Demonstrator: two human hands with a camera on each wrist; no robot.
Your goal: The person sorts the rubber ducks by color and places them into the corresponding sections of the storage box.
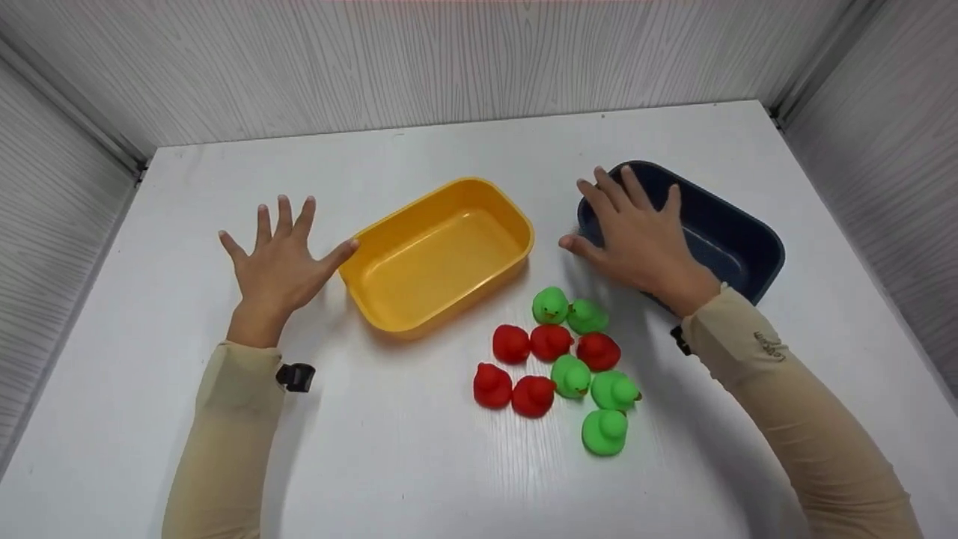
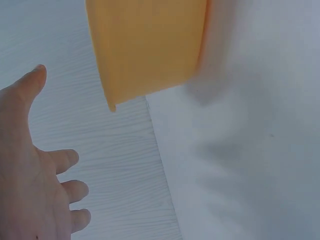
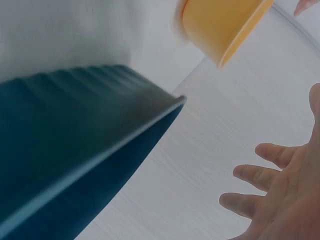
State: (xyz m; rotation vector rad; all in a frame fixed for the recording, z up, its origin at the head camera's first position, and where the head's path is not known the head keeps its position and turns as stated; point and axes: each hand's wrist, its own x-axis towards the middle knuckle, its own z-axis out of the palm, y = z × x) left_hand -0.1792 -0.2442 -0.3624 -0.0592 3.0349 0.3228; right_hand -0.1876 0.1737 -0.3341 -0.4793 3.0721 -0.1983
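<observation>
**Two spread hands set against two tubs, ducks left between**

The fingers of the left hand (image 1: pixel 278 258) are held straight and fanned wide, and nothing is gripped; only the thumb tip is laid against the near corner of the yellow tub (image 1: pixel 441 254), as if the tub were being steadied or nudged from that side. The fingers of the right hand (image 1: pixel 636 236) are likewise extended and relaxed, draped over the near rim of the dark blue tub (image 1: pixel 748 251), with the thumb pointed toward the yellow tub; no pinch or curl round the rim can be made out. Both tubs are seen empty and open side up. Just below the right thumb, between the two forearms, five green ducks (image 1: pixel 572 376) and five red ducks (image 1: pixel 533 395) are clustered untouched on the white table (image 1: pixel 419 464).
</observation>
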